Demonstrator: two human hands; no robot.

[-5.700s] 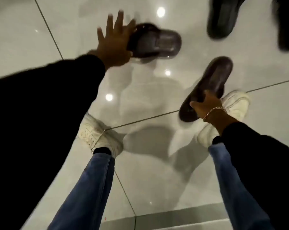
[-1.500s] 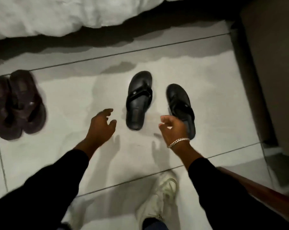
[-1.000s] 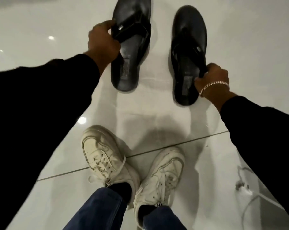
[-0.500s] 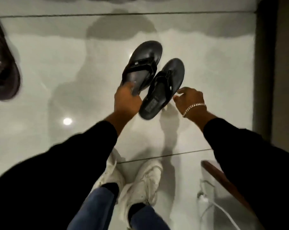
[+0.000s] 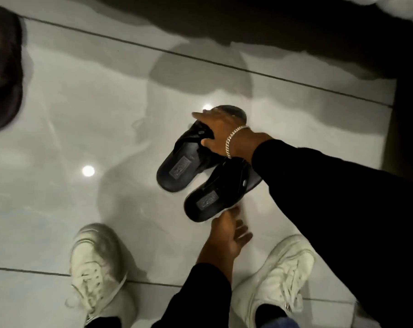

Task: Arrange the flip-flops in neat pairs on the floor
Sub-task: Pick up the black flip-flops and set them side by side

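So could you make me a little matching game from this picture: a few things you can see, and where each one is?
Things:
1. brown flip-flop
2. right hand
3. left hand
4. white sneakers

Places:
A. at the heel of the nearer black flip-flop
B. bottom of the view, on the tiled floor
C. far left edge of the view
D. on the strap end of the farther black flip-flop

Pairs: 1-C, 2-D, 3-A, 4-B

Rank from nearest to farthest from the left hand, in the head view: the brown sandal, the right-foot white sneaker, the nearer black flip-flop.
1. Nearer black flip-flop, at the left hand's fingertips.
2. Right-foot white sneaker, just right.
3. Brown sandal, far upper left.
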